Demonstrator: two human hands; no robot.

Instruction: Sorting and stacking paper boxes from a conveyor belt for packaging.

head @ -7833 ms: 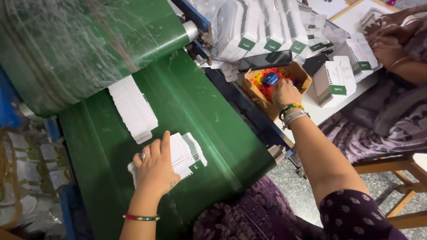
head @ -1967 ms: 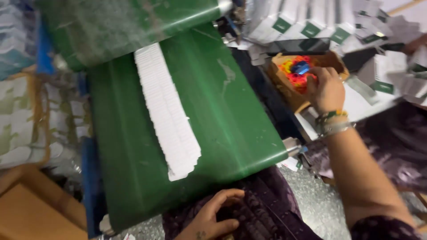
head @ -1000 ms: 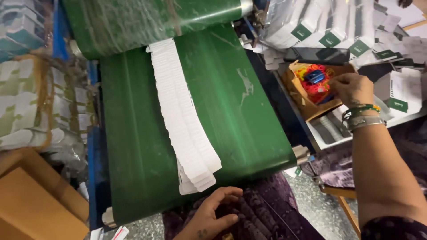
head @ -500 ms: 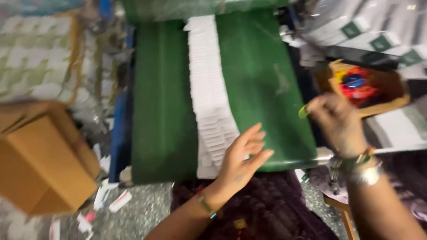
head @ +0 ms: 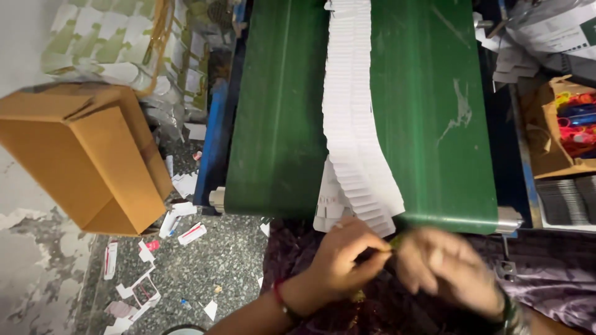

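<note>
A long shingled row of flat white cards lies down the green conveyor belt, and its lower end hangs over the belt's near edge. Just below that end my left hand and my right hand meet above my lap. Their fingertips pinch together on a small yellow-green band. The right hand is blurred by motion and wears bangles at the wrist. The left wrist carries a thin red and green bangle. Neither hand touches the cards.
An open brown cardboard box lies on its side on the floor at left, with paper scraps strewn around it. Right of the belt sits a small carton of coloured bands, above a dark stack. Flat cartons pile at top right.
My left hand has come off the end of the card row and dropped to my lap. My right hand has swung in from the band carton to meet it. The camera has tilted left and down.
</note>
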